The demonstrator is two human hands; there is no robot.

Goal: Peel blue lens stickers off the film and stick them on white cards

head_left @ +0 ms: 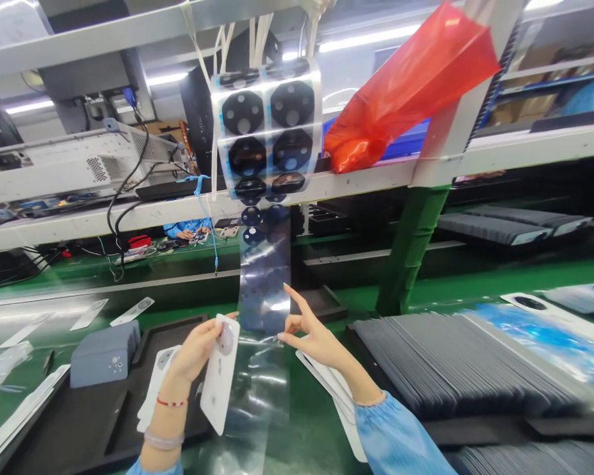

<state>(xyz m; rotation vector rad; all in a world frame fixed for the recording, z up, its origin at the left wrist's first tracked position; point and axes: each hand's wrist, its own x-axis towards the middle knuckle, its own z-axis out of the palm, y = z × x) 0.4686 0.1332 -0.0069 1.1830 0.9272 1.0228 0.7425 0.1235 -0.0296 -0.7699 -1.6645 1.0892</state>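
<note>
My left hand [198, 346] is closed around the upper end of a white phone back cover [220, 386], which tilts slightly and has a round camera area near its top. A clear film strip with round black stickers [264, 284] hangs down from a roll [270, 125] on the shelf rail and runs toward me across the bench. At the strip's right edge is my right hand [317, 333], its index finger stretched up and its thumb apart from it; I see nothing held there. More white covers [334, 402] lie under my right forearm, and others [158, 379] rest behind my left wrist.
Grey panels [460, 363] stand packed in a black tray at the right. A smaller grey stack [106, 353] stands in a black tray [64, 422] at the left. A green-wrapped post [410, 251] rises behind. A red bag [406, 92] hangs above. Another person's hands [191, 232] show far back.
</note>
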